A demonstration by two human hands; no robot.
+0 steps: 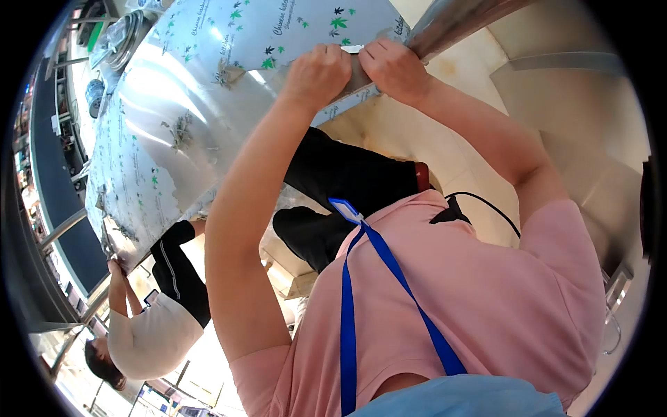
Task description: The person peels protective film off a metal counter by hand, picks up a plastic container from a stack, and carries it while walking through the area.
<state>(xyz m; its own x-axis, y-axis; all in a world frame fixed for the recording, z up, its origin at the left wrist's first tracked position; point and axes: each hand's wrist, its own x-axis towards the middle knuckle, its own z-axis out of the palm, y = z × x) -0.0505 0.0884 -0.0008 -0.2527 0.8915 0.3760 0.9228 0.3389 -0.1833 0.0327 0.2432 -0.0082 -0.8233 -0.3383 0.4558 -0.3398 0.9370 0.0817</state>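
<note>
My left hand (319, 75) and my right hand (394, 69) are side by side at the near edge of a large shiny surface (233, 115). Both have their fingers curled over that edge, closed on it. A small white piece (352, 49) shows between them, above a narrow bare brownish strip (358, 75). Pale blue film (236, 28) printed with green leaves and "Chinese kitchen" covers much of the surface. Crumpled film scraps (182, 132) lie on its bare, glossy part. What my fingertips press on is hidden.
A co-worker (156, 337) in a white top and black trousers stands at the lower left, hands (117, 265) at the surface's far corner. A brown post (458, 24) rises beside my right hand. Metal rails (66, 229) and a dark blue panel (59, 174) are at the left.
</note>
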